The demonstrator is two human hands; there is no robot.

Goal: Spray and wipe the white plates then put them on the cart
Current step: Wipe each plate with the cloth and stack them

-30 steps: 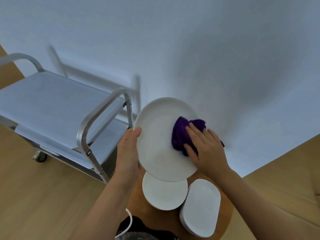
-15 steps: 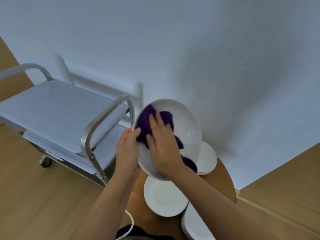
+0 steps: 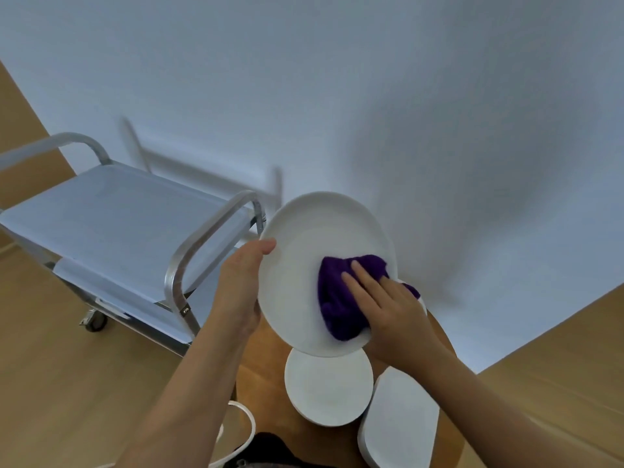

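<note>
1. Head view: I see my left hand (image 3: 241, 288) gripping the large white plate (image 3: 304, 265) by its left rim, thumb hooked over the front edge; the fingers behind the plate are hidden from me.
2. The plate is held up off the table, tilted so its face points toward me. It reads as an oval whose long axis runs from upper left to lower right.
3. My right hand (image 3: 391, 312) lies on the purple cloth (image 3: 341, 298) with fingers nearly straight, pressing it flat against the plate's face rather than curling round it.
4. The cloth sits under and just ahead of those fingertips, on the right half of the plate; a bit of it spills past the plate's right rim.
5. Below my right wrist, a smaller round white plate (image 3: 329, 386) lies flat on the round wooden table (image 3: 266, 376), partly covered by the held plate's lower edge.
6. Just right of it, under my right forearm, rests an oblong white dish (image 3: 400, 420), its long axis running roughly toward me.
7. The metal cart (image 3: 128, 231) stands beyond my left hand, its handle bar near the thumb but apart from it, over a wooden floor (image 3: 67, 383).
</note>
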